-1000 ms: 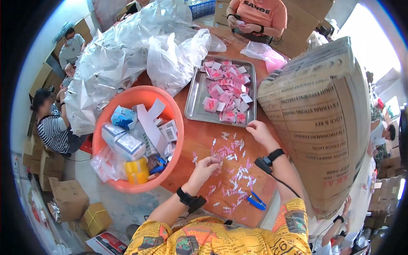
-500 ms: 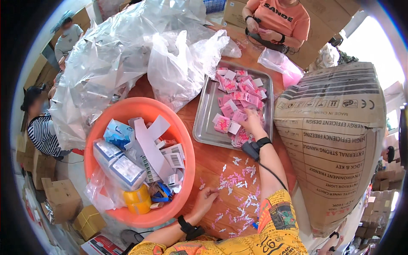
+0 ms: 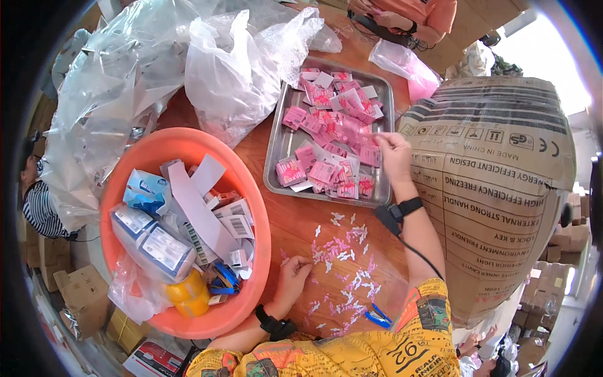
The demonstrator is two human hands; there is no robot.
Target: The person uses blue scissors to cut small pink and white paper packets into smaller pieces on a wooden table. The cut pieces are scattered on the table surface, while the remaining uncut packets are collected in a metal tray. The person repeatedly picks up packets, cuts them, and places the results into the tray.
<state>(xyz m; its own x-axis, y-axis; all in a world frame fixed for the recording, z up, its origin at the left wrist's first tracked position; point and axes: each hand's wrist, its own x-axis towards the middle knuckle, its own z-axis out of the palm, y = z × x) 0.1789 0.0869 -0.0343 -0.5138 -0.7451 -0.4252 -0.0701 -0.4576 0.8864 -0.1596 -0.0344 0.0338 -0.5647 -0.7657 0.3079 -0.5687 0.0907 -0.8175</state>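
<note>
- The right hand (image 3: 394,157) reaches over the near right part of the metal tray (image 3: 280,157); its grip is pinched on a pink packet (image 3: 369,139) at the fingertips, among the heap of pink packets that fills the tray.
- The tray sits toward the far right of the wooden tabletop (image 3: 295,220), its right rim close beside the large cardboard box (image 3: 496,188) that stands along the tabletop's right edge.
- The left hand (image 3: 293,281) rests on the tabletop near its near edge, fingers loosely curled and touching the scattered small pink and white pieces (image 3: 344,264); whether its grip holds one of them cannot be told.
- Those pieces lie spread between the tray's near rim and the near edge of the tabletop.
- A blue tool (image 3: 378,316) lies at the near edge, just right of the pieces.
- An orange basin (image 3: 251,207) holding boxes and paper strips stands at the left, beside the left hand.
- Clear plastic bags (image 3: 232,75) are piled at the far left corner.
- Another person in an orange top (image 3: 427,12) is at the far edge.
</note>
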